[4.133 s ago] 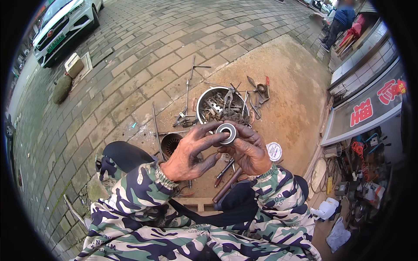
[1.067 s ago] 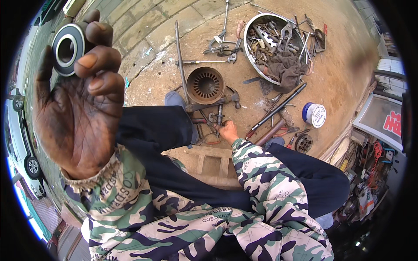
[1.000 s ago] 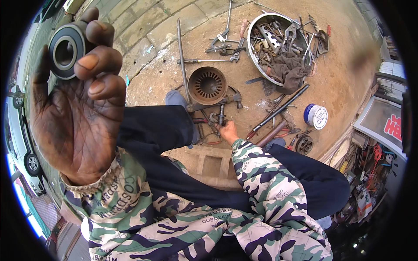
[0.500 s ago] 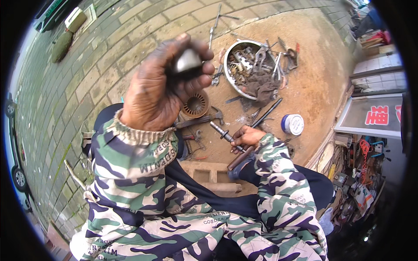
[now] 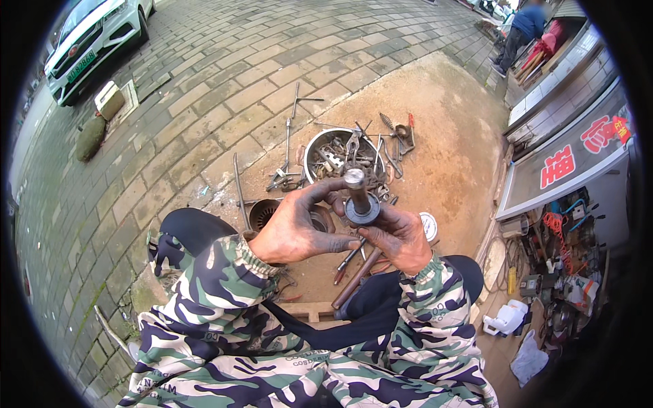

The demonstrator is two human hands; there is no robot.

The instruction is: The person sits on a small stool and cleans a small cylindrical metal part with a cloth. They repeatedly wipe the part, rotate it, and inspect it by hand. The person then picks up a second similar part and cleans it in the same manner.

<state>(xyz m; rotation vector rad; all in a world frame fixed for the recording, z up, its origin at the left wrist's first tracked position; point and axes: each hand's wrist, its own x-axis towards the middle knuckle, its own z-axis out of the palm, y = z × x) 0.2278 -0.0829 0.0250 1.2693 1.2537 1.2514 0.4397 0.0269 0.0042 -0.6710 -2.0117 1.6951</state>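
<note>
A dark metal shaft (image 5: 358, 194) with a shiny round end and a wide collar stands nearly upright in front of me. My right hand (image 5: 400, 238) grips it at the collar, thumb in front. From the other side my left hand (image 5: 296, 226) meets it, fingertips curled against the shaft and thumb stretched below the collar. The shaft's lower part is hidden by the hands. A brown rounded surface shows inside the left hand's curve; whether it is held or lies behind cannot be told. Past that hand, a slotted round metal part (image 5: 262, 215) rests on the ground.
Beyond my hands a metal basin (image 5: 314, 151) holds parts, with tools around it. A brown bar (image 5: 357, 277) lies by my leg, near a white-lidded tub (image 5: 428, 226). Rightward are a sign panel (image 5: 564, 160) and cluttered equipment. A person (image 5: 524, 30) and car (image 5: 95, 44) are farther off.
My left hand has come down and right to the shaft. My right hand has raised the shaft and turned its end upward. The view has tilted up, showing more of the car.
</note>
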